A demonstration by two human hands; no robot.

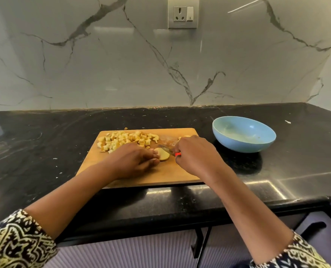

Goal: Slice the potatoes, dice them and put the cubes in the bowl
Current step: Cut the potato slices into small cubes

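Note:
A wooden cutting board (133,175) lies on the black counter. A heap of potato cubes (127,141) covers its far left part. My left hand (135,161) holds a potato piece (163,154) down on the board with its fingertips. My right hand (194,153) grips a knife with a red handle (177,154); its blade (164,147) lies against the far side of that piece. Another bit of potato (184,136) shows just beyond my right hand. The light blue bowl (244,136) stands to the right of the board and holds no cubes.
The black counter (44,151) runs to a marble wall at the back with a socket (182,13). The counter's rounded front edge and cabinet handles (199,242) lie below my arms. The board's near edge sits close to the counter's front.

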